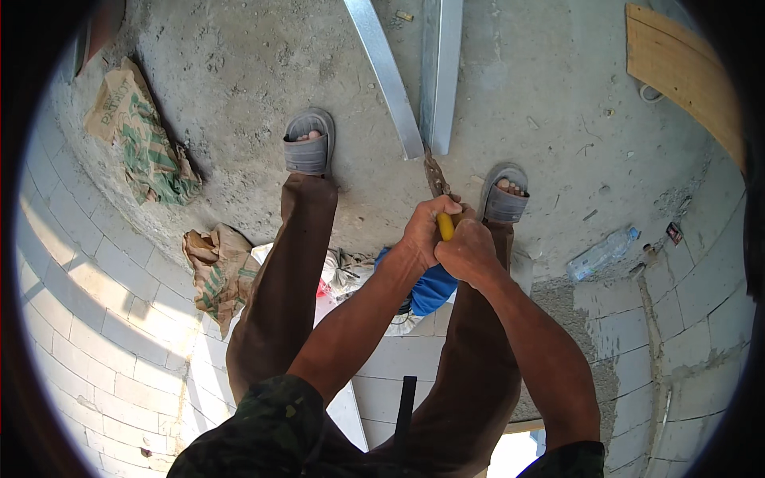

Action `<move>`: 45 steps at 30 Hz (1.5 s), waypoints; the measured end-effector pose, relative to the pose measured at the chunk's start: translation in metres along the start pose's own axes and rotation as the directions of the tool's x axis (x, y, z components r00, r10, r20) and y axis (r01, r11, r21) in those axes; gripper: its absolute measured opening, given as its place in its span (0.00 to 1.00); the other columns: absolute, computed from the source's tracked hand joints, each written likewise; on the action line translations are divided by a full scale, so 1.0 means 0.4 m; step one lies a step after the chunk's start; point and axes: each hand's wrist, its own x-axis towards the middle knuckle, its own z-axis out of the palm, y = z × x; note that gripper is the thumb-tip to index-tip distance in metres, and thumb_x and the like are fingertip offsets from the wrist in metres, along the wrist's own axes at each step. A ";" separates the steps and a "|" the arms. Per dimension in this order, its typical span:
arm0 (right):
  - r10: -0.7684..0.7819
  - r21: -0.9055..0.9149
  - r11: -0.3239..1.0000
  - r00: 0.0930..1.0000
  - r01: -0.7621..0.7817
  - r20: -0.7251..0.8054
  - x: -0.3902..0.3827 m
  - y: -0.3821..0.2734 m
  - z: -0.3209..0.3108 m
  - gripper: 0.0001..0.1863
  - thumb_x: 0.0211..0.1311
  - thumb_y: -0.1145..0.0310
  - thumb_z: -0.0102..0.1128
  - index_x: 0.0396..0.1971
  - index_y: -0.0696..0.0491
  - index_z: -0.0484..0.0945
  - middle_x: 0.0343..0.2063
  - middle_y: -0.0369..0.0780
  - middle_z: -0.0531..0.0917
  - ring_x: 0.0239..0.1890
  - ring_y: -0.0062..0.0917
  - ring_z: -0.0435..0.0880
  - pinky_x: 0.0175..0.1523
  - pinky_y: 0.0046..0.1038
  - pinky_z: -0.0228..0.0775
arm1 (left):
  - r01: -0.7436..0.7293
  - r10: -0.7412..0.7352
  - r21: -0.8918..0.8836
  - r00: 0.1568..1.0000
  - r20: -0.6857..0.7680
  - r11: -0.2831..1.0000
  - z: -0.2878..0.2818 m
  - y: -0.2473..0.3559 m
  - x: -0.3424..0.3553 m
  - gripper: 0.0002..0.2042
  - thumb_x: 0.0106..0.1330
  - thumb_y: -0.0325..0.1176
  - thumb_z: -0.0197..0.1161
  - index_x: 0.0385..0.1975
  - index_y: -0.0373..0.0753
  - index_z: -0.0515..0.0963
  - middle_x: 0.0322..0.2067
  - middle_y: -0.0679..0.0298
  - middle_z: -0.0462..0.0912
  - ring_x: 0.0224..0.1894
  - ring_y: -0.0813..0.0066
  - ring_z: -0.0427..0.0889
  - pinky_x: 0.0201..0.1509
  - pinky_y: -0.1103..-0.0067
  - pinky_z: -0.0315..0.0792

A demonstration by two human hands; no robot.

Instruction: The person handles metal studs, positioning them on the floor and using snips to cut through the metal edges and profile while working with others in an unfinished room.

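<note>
Both my hands are closed round the yellow handles of a pair of metal snips (436,177); my left hand (425,229) and my right hand (468,248) press close together between my knees. The snips' worn, brownish jaws point away from me. They meet the near ends of two galvanised metal strips: a narrower one (388,80) slanting off to the left and a wider channel-like one (443,80) running nearly straight ahead. Whether the jaws bite into the metal cannot be made out at this size.
My feet in grey sandals stand apart on the dusty concrete floor (239,56). Crumpled paper sacks (143,135) lie at the left, a plastic bottle (603,253) at the right. A wooden board (677,72) is at the far right. Blue cloth (432,290) and bags lie beneath my arms.
</note>
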 end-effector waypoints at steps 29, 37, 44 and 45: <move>0.083 -0.098 0.993 0.980 -0.067 0.180 0.010 -0.085 -0.133 0.19 0.42 0.70 0.52 0.32 0.70 0.77 0.36 0.59 0.80 0.44 0.50 0.80 0.49 0.40 0.73 | 0.110 -0.107 -0.081 0.994 0.037 0.991 0.080 0.036 0.013 0.13 0.57 0.36 0.51 0.32 0.30 0.73 0.30 0.52 0.79 0.34 0.58 0.81 0.45 0.67 0.76; 0.248 -0.016 0.968 0.948 -0.250 0.198 0.021 -0.129 -0.163 0.20 0.33 0.75 0.59 0.32 0.66 0.72 0.24 0.48 0.78 0.27 0.36 0.82 0.26 0.38 0.70 | 0.011 -0.013 -0.023 0.998 -0.056 1.000 0.170 0.054 -0.049 0.19 0.62 0.47 0.58 0.35 0.34 0.74 0.31 0.56 0.80 0.32 0.63 0.82 0.40 0.69 0.78; -0.036 -0.092 0.994 0.985 0.053 0.169 0.032 -0.024 -0.043 0.15 0.43 0.72 0.51 0.29 0.68 0.76 0.33 0.60 0.80 0.36 0.54 0.80 0.43 0.47 0.72 | 0.002 -0.001 0.041 1.000 -0.005 0.999 0.063 -0.009 -0.049 0.16 0.59 0.44 0.65 0.37 0.37 0.74 0.33 0.60 0.80 0.36 0.68 0.81 0.42 0.71 0.76; -0.102 -0.099 0.988 0.981 0.120 0.167 0.039 -0.015 -0.033 0.15 0.43 0.72 0.50 0.28 0.68 0.76 0.33 0.61 0.79 0.36 0.55 0.79 0.44 0.48 0.71 | -0.001 0.002 0.063 1.000 -0.019 0.998 0.052 -0.011 -0.041 0.16 0.59 0.43 0.65 0.37 0.37 0.74 0.33 0.60 0.80 0.36 0.69 0.81 0.42 0.72 0.76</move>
